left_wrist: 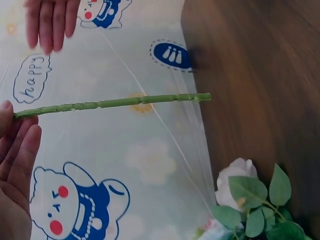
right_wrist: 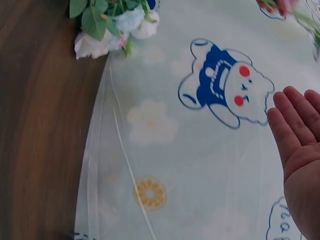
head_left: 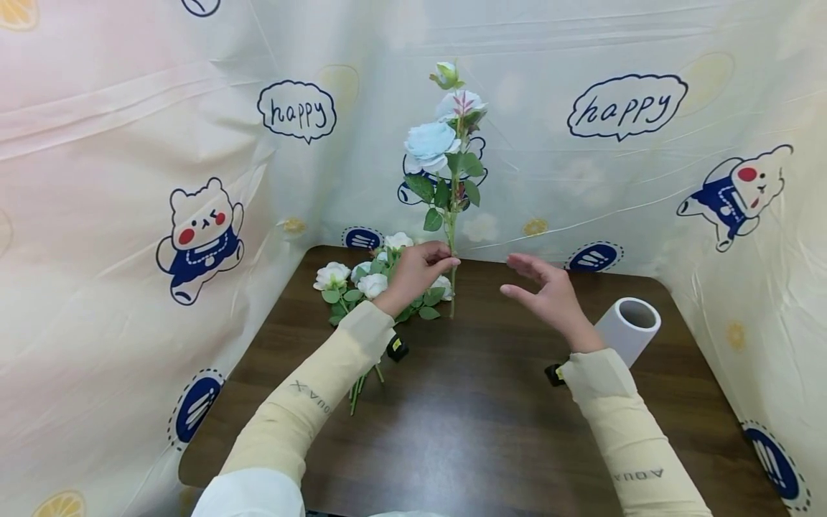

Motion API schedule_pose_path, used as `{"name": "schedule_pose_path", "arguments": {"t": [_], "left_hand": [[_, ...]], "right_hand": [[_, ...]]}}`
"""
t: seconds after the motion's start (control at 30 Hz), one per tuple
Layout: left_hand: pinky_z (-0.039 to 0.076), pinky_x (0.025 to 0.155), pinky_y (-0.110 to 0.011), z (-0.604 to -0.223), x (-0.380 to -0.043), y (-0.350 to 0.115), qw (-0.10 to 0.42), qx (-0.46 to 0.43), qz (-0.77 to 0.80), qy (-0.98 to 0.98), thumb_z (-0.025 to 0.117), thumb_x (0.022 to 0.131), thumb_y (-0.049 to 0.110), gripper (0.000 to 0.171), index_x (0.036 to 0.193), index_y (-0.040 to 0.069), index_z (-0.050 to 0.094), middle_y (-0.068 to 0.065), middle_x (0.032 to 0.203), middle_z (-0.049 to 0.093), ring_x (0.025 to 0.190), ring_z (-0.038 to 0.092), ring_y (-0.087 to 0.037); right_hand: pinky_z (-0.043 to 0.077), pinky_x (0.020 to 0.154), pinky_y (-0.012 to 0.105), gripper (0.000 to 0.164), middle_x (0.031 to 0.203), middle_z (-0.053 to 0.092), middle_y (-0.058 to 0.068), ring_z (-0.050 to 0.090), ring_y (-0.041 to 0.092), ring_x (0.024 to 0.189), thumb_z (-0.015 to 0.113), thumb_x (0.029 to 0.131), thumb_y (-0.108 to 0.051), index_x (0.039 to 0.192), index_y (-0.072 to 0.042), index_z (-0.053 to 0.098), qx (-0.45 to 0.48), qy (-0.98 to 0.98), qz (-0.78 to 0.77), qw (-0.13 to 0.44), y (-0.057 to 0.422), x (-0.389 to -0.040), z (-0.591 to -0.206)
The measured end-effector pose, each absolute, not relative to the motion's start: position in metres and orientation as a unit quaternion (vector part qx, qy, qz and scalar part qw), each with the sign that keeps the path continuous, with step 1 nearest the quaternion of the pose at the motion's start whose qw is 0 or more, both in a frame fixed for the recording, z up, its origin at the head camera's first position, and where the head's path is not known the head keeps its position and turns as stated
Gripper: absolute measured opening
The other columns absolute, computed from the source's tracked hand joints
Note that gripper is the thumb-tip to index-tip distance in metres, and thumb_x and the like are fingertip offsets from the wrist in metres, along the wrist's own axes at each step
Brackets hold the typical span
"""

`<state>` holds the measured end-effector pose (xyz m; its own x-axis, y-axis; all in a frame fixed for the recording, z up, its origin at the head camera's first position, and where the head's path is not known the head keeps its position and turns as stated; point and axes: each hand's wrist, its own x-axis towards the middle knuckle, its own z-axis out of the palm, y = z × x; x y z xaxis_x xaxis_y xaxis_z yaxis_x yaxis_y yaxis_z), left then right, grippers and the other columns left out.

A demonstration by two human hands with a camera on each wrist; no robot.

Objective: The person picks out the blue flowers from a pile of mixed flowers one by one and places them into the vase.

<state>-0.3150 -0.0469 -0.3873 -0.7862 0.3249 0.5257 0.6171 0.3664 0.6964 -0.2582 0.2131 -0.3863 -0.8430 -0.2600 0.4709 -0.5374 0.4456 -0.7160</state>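
Note:
In the head view my left hand (head_left: 418, 274) pinches the green stem of an artificial rose (head_left: 431, 147), which stands upright over the table. Its pale blue blooms, leaves and a bud at the top rise well above the hand. The left wrist view shows the bare lower stem (left_wrist: 115, 102) reaching out past the thumb and fingers. Apart from the flower, to its right, my right hand (head_left: 548, 296) hovers with straight fingers and holds nothing. In the right wrist view, that palm (right_wrist: 305, 165) faces the camera.
More white and pale blue roses (head_left: 371, 286) lie on the left of the brown table (head_left: 452, 416), their stems pointing toward me. A white cylindrical vase (head_left: 629, 327) stands on the right, partly behind my right wrist. Patterned cloth (head_left: 530, 187) hangs around the table.

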Motion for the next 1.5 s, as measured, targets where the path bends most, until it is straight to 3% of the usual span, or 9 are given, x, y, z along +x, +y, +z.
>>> {"name": "schedule_pose_path", "arguments": {"t": [0.3,0.47,0.6,0.77,1.0,1.23,1.37,1.5], "left_hand": [[0.041,0.054,-0.026,-0.372,-0.311,-0.028,0.136,-0.315,-0.49,-0.801,0.07,0.091,0.019,0.011,0.087,0.009,0.071,-0.002,0.076,0.065,0.057,0.048,-0.013],[0.041,0.053,-0.026,-0.366,-0.31,-0.02,0.133,-0.33,-0.488,-0.797,0.07,0.092,0.018,0.01,0.089,0.009,0.071,0.001,0.076,0.065,0.058,0.048,-0.012],[0.04,0.053,-0.025,-0.365,-0.309,-0.015,0.134,-0.332,-0.479,-0.801,0.07,0.092,0.018,0.009,0.089,0.009,0.072,0.0,0.076,0.065,0.059,0.048,-0.012],[0.041,0.053,-0.025,-0.363,-0.308,-0.012,0.14,-0.338,-0.477,-0.799,0.07,0.092,0.018,0.01,0.089,0.009,0.072,-0.002,0.078,0.066,0.059,0.049,-0.011],[0.048,0.058,-0.023,-0.362,-0.308,-0.008,0.161,-0.347,-0.475,-0.792,0.071,0.091,0.017,0.01,0.089,0.008,0.073,0.001,0.08,0.069,0.065,0.058,-0.007],[0.051,0.06,-0.023,-0.364,-0.307,-0.007,0.145,-0.341,-0.494,-0.787,0.072,0.09,0.016,0.008,0.091,0.008,0.073,0.002,0.082,0.069,0.068,0.064,-0.014],[0.053,0.062,-0.023,-0.365,-0.307,-0.007,0.139,-0.342,-0.503,-0.781,0.072,0.09,0.015,0.009,0.092,0.007,0.074,0.001,0.084,0.07,0.07,0.064,-0.008],[0.054,0.065,-0.023,-0.367,-0.307,-0.007,0.122,-0.349,-0.516,-0.772,0.071,0.091,0.015,0.012,0.094,0.004,0.074,0.0,0.086,0.071,0.072,0.065,-0.005]], "right_hand": [[0.046,0.097,0.046,0.048,0.124,0.064,0.012,0.06,0.027,0.114,0.074,0.088,-0.023,0.13,-0.003,0.06,0.271,-0.829,0.477,0.111,0.192,-0.271,-0.393],[0.048,0.094,0.047,0.043,0.123,0.064,0.013,0.06,0.031,0.113,0.071,0.091,-0.019,0.129,-0.003,0.06,0.246,-0.827,0.499,0.078,0.184,-0.272,-0.389],[0.05,0.091,0.046,0.039,0.12,0.064,0.021,0.062,0.034,0.109,0.069,0.092,-0.011,0.126,0.005,0.06,0.228,-0.824,0.515,0.061,0.178,-0.265,-0.377],[0.054,0.085,0.035,0.034,0.114,0.064,0.026,0.064,0.034,0.104,0.066,0.093,-0.006,0.121,0.011,0.06,0.219,-0.823,0.52,0.064,0.171,-0.251,-0.358],[0.053,0.071,0.021,0.03,0.108,0.067,0.025,0.065,0.026,0.09,0.066,0.093,-0.005,0.119,0.01,0.063,0.219,-0.819,0.526,0.07,0.169,-0.249,-0.358],[0.054,0.07,0.025,0.026,0.104,0.07,0.02,0.067,0.034,0.091,0.066,0.094,-0.009,0.113,0.008,0.068,0.207,-0.814,0.539,0.062,0.169,-0.25,-0.362],[0.056,0.074,0.031,0.024,0.104,0.069,0.022,0.066,0.037,0.094,0.064,0.095,-0.007,0.112,0.008,0.068,0.197,-0.797,0.569,0.048,0.168,-0.251,-0.364],[0.057,0.075,0.029,0.023,0.105,0.067,0.028,0.066,0.04,0.096,0.063,0.094,-0.002,0.113,0.012,0.065,0.195,-0.762,0.616,0.037,0.169,-0.253,-0.369]]}}
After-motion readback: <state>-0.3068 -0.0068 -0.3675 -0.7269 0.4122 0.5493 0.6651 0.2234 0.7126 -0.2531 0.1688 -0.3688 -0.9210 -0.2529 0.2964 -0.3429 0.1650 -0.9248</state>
